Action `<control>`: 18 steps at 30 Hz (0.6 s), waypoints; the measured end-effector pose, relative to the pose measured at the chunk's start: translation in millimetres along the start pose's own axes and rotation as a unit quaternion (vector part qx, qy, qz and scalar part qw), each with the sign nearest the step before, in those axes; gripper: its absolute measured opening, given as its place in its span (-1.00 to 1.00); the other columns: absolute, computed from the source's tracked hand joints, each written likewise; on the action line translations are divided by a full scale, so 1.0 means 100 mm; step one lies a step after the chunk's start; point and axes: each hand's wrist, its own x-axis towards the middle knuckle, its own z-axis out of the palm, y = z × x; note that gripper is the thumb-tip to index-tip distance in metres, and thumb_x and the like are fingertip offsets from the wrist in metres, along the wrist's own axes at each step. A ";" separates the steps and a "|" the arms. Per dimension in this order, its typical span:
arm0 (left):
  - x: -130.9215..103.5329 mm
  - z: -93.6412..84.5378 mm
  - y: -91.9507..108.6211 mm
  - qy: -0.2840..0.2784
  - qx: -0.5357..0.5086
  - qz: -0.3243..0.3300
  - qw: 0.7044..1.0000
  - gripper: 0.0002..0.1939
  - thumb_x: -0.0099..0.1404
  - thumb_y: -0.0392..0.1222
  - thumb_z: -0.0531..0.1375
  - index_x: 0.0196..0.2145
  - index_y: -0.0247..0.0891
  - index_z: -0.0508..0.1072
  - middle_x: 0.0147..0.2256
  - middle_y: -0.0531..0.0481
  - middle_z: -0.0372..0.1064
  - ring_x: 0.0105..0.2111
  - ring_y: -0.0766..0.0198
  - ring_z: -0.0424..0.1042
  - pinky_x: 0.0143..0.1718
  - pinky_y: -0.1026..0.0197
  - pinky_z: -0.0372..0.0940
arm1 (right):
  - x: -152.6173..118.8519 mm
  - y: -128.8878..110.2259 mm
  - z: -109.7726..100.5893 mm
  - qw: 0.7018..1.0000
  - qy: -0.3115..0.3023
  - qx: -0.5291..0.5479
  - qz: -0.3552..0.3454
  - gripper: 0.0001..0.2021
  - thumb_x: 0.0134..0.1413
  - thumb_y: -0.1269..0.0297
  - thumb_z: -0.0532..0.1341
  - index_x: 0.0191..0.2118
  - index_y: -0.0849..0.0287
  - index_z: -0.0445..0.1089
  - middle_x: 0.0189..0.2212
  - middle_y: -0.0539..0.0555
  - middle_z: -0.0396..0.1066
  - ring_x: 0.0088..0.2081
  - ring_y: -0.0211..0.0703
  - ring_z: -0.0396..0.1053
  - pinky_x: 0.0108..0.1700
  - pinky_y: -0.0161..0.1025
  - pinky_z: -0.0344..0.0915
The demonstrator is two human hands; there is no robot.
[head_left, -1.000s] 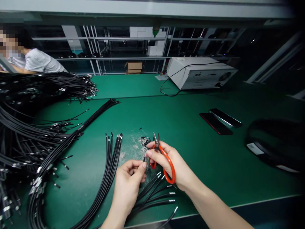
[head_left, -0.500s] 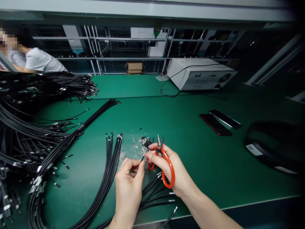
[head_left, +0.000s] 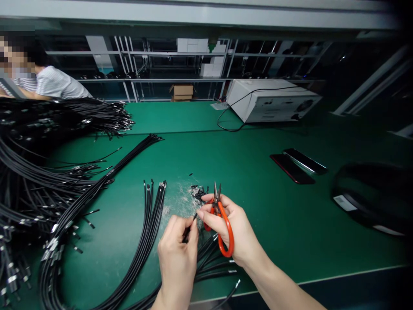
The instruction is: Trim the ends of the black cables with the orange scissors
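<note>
Between the thumb and fingers of my left hand [head_left: 180,241] is the end of a black cable [head_left: 195,217], its tip pointing up and right. My right hand [head_left: 230,219] holds red-handled scissors [head_left: 229,241], blades up and slightly apart, while its thumb and fingertip are at the cable's tip. Behind the hands lie small black offcuts [head_left: 197,193] and pale fibre scraps [head_left: 182,199]. A bundle of black cables [head_left: 150,228] curves along the left of my left hand. More cable ends [head_left: 222,271] with silvery tips stick out below my right hand.
Large piles of black cables [head_left: 64,116] cover the left of the green table [head_left: 206,155]. A white metal box [head_left: 274,101] with a cord stands at the back. Two phones [head_left: 292,168] and a black object [head_left: 364,202] lie right. A person in a striped shirt [head_left: 60,82] sits far left.
My left hand has shifted slightly right and its fingers have closed more around the cable. The scissors have tilted a little, with their blades closer together.
</note>
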 end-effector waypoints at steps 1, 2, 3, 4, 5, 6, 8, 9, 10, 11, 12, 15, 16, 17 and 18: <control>0.00 0.00 0.00 -0.001 -0.006 -0.004 1.000 -0.85 0.26 -0.21 0.10 -0.44 -0.25 0.40 -0.51 0.06 0.26 -0.51 0.34 0.28 -0.46 0.32 0.18 | 0.00 -0.01 0.00 1.000 -0.001 -0.002 0.001 -0.63 -0.24 0.30 0.36 -0.23 0.19 0.30 -0.52 -0.07 0.35 -0.52 -0.36 0.25 -0.42 -0.36 0.22; 0.01 0.00 0.00 -0.004 -0.014 -0.008 1.000 -0.84 0.26 -0.21 0.10 -0.45 -0.25 0.40 -0.51 0.06 0.26 -0.52 0.34 0.29 -0.46 0.32 0.18 | 0.00 -0.01 -0.01 1.000 -0.004 -0.005 0.001 -0.63 -0.23 0.29 0.36 -0.23 0.19 0.30 -0.52 -0.07 0.35 -0.52 -0.35 0.25 -0.41 -0.35 0.22; 0.01 -0.01 0.00 -0.006 -0.021 -0.013 1.000 -0.84 0.25 -0.20 0.10 -0.45 -0.25 0.41 -0.51 0.06 0.26 -0.52 0.34 0.29 -0.47 0.32 0.18 | 0.00 -0.01 -0.01 1.000 -0.008 -0.010 0.001 -0.63 -0.22 0.28 0.36 -0.22 0.20 0.30 -0.51 -0.06 0.36 -0.51 -0.34 0.26 -0.41 -0.35 0.23; 0.01 -0.01 0.00 -0.010 -0.027 -0.018 0.999 -0.83 0.25 -0.19 0.11 -0.45 -0.26 0.41 -0.51 0.06 0.26 -0.52 0.34 0.29 -0.47 0.32 0.19 | 0.00 -0.01 -0.02 1.000 -0.013 -0.016 0.001 -0.62 -0.21 0.27 0.35 -0.21 0.20 0.29 -0.50 -0.05 0.37 -0.51 -0.33 0.27 -0.41 -0.34 0.23; 0.02 -0.01 0.00 -0.014 -0.031 -0.025 0.999 -0.83 0.25 -0.19 0.11 -0.45 -0.26 0.41 -0.51 0.05 0.26 -0.51 0.34 0.29 -0.47 0.32 0.19 | 0.01 -0.01 -0.03 1.000 -0.018 -0.023 0.001 -0.62 -0.21 0.26 0.35 -0.20 0.20 0.29 -0.49 -0.04 0.37 -0.51 -0.32 0.27 -0.41 -0.33 0.23; 0.02 -0.01 0.01 -0.019 -0.035 -0.032 0.999 -0.83 0.24 -0.18 0.11 -0.46 -0.26 0.41 -0.51 0.05 0.26 -0.51 0.33 0.30 -0.47 0.32 0.19 | 0.01 -0.01 -0.04 0.999 -0.021 -0.031 0.001 -0.62 -0.20 0.26 0.35 -0.19 0.20 0.29 -0.49 -0.03 0.38 -0.50 -0.31 0.28 -0.41 -0.33 0.24; 0.03 -0.02 0.01 -0.031 -0.049 -0.056 0.997 -0.82 0.23 -0.17 0.12 -0.47 -0.27 0.42 -0.51 0.04 0.26 -0.51 0.33 0.30 -0.48 0.32 0.20 | 0.02 -0.02 -0.06 0.998 -0.020 -0.052 -0.005 -0.62 -0.21 0.26 0.35 -0.20 0.19 0.30 -0.48 -0.02 0.39 -0.46 -0.28 0.31 -0.36 -0.32 0.25; 0.03 -0.02 0.01 -0.038 -0.063 -0.074 0.995 -0.81 0.22 -0.15 0.13 -0.47 -0.28 0.42 -0.51 0.04 0.27 -0.51 0.32 0.30 -0.49 0.32 0.20 | 0.03 -0.02 -0.07 0.998 -0.019 -0.063 -0.008 -0.63 -0.21 0.26 0.35 -0.21 0.19 0.30 -0.47 -0.02 0.39 -0.44 -0.27 0.32 -0.33 -0.31 0.26; 0.03 -0.02 0.02 -0.046 -0.081 -0.095 0.991 -0.81 0.21 -0.14 0.14 -0.47 -0.29 0.43 -0.52 0.03 0.28 -0.52 0.32 0.30 -0.50 0.33 0.20 | 0.03 -0.03 -0.07 0.997 -0.019 -0.071 -0.011 -0.64 -0.21 0.26 0.34 -0.21 0.19 0.30 -0.47 -0.01 0.39 -0.41 -0.25 0.33 -0.30 -0.29 0.26; 0.04 -0.03 0.02 -0.054 -0.104 -0.117 0.986 -0.80 0.19 -0.12 0.15 -0.47 -0.29 0.45 -0.52 0.02 0.29 -0.51 0.31 0.30 -0.50 0.33 0.20 | 0.04 -0.03 -0.08 0.997 -0.021 -0.074 -0.010 -0.64 -0.20 0.26 0.34 -0.21 0.19 0.30 -0.47 -0.01 0.40 -0.40 -0.24 0.34 -0.29 -0.28 0.26; 0.05 -0.03 0.03 -0.065 -0.129 -0.141 0.979 -0.80 0.18 -0.11 0.16 -0.45 -0.30 0.46 -0.51 0.01 0.31 -0.50 0.31 0.31 -0.49 0.32 0.21 | 0.05 -0.04 -0.09 0.997 -0.026 -0.071 -0.006 -0.63 -0.20 0.26 0.34 -0.21 0.19 0.30 -0.46 -0.01 0.39 -0.41 -0.24 0.34 -0.29 -0.27 0.26; 0.08 -0.06 0.05 -0.101 -0.206 -0.205 0.951 -0.78 0.17 -0.09 0.18 -0.39 -0.32 0.48 -0.48 -0.02 0.38 -0.49 0.30 0.34 -0.46 0.31 0.27 | 0.07 -0.06 -0.11 0.997 -0.053 -0.042 0.022 -0.61 -0.20 0.25 0.34 -0.19 0.20 0.27 -0.46 -0.02 0.37 -0.47 -0.27 0.32 -0.35 -0.28 0.25; 0.09 -0.07 0.06 -0.109 -0.225 -0.222 0.943 -0.77 0.16 -0.08 0.18 -0.38 -0.33 0.48 -0.48 -0.01 0.38 -0.50 0.31 0.35 -0.46 0.31 0.28 | 0.07 -0.07 -0.12 0.997 -0.058 -0.037 0.029 -0.61 -0.18 0.25 0.33 -0.19 0.20 0.26 -0.46 -0.03 0.36 -0.48 -0.28 0.32 -0.36 -0.29 0.25; 0.09 -0.08 0.06 -0.112 -0.237 -0.236 0.936 -0.77 0.16 -0.08 0.19 -0.38 -0.34 0.48 -0.49 -0.01 0.38 -0.51 0.32 0.36 -0.46 0.32 0.29 | 0.07 -0.08 -0.12 0.997 -0.061 -0.036 0.031 -0.63 -0.16 0.25 0.32 -0.19 0.20 0.25 -0.45 -0.02 0.37 -0.47 -0.28 0.32 -0.36 -0.29 0.24; 0.10 -0.08 0.07 -0.112 -0.243 -0.246 0.932 -0.76 0.15 -0.08 0.20 -0.39 -0.34 0.48 -0.50 0.00 0.38 -0.52 0.33 0.36 -0.47 0.32 0.29 | 0.07 -0.08 -0.12 0.997 -0.060 -0.038 0.030 -0.65 -0.12 0.24 0.30 -0.19 0.19 0.24 -0.44 -0.02 0.37 -0.46 -0.28 0.32 -0.35 -0.29 0.24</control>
